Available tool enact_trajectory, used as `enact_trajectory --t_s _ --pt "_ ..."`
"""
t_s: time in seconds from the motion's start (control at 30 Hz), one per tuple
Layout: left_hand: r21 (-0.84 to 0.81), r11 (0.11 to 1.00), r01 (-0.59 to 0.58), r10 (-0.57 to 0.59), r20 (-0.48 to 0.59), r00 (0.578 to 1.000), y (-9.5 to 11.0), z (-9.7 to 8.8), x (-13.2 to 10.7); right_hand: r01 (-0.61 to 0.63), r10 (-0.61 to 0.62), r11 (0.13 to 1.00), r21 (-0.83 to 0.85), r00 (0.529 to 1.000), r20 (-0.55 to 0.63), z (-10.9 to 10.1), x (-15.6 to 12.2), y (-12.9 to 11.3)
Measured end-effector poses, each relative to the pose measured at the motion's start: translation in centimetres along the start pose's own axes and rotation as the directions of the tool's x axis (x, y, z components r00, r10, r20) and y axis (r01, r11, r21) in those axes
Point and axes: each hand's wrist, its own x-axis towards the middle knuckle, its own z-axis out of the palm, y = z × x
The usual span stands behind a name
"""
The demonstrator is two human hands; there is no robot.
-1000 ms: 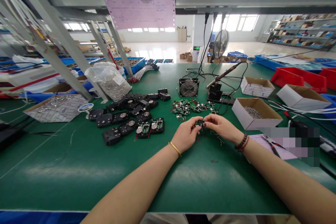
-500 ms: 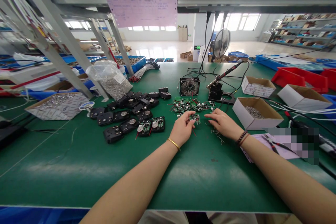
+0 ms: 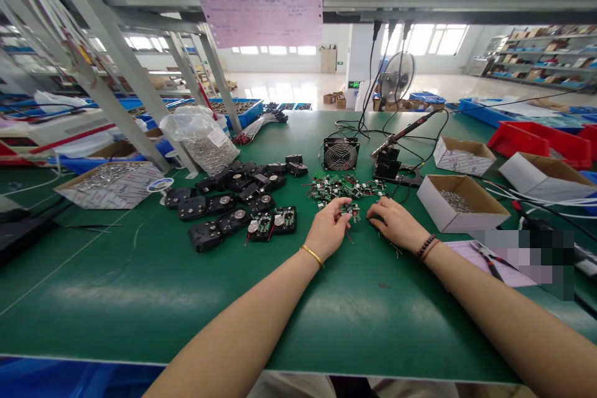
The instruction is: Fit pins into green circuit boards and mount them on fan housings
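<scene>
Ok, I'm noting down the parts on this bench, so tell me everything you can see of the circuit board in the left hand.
The circuit board is small and mostly green, with pale and metallic-looking bits on it; finer detail is too small to read. A thin red wire shows just below it. The left hand holds its left side between thumb and fingers, in front of the board pile.

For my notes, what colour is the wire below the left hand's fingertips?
The wire is red, best in the head view.
</scene>
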Motion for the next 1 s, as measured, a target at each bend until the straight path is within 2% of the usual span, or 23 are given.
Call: enact_trajectory --t_s 0.1,0.2,0.3,0.4,0.5,0.8,1.0 --pt "-0.018 0.998 0.054 -0.054 0.017 0.998 0.3 0.0 0.0 -0.023 0.023 0.999 0.026 1.0 0.0 -0.6 0.0 -0.3" --pt "-0.003 0.991 0.135 -0.135 0.047 0.99 0.8 0.2 -0.1 -0.087 0.108 0.968 0.237 0.991 -0.075 -1.3 -0.2 -0.9" --pt "-0.005 0.979 0.202 -0.201 0.109 0.974 1.2 0.5 -0.3 0.0 0.079 0.931 0.364 0.976 -0.202 -1.9 -0.6 -2.0" --pt "-0.08 0.963 0.256 -0.24 0.169 0.956 1.3 0.8 -0.5 0.116 -0.029 0.941 0.317 0.964 -0.265 -1.7 -0.9 -3.0" --pt "-0.142 0.952 0.27 -0.241 0.195 0.951 1.2 0.9 -0.5 0.169 -0.092 0.952 0.255 0.953 -0.289 -1.2 -0.9 -3.4" --pt "-0.184 0.938 0.293 -0.26 0.184 0.948 1.6 0.9 -0.5 0.218 -0.16 0.964 0.151 0.933 -0.324 -1.1 -0.9 -3.2" --pt "-0.177 0.938 0.299 -0.268 0.175 0.947 1.6 0.9 -0.6 0.258 -0.201 0.956 0.141 0.923 -0.329 -1.1 -0.9 -3.4"
